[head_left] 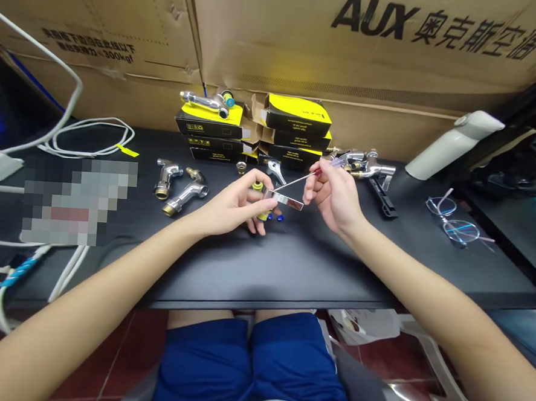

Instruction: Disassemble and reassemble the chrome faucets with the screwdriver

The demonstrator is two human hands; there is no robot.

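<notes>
My left hand (236, 203) is closed around a flat, shiny chrome faucet handle (291, 201) above the desk. In my right hand (336, 195) is a screwdriver (297, 180) with a clear and red grip, its thin shaft slanting down to the left. The shaft's tip meets the chrome handle near my left thumb; whether it sits in a screw is too small to tell. Just behind lies a chrome wrench (276, 172). Small blue pieces (280, 217) show by my left fingers, and yellow pieces (263, 215) are partly hidden under them.
Two chrome faucet bodies (189, 194) lie left of my hands. Black and yellow boxes (295, 116) are stacked behind, with more chrome fittings (373, 166) to their right. A white bottle (453, 146), glasses (461, 230) and white cables (90, 132) stand or lie farther out.
</notes>
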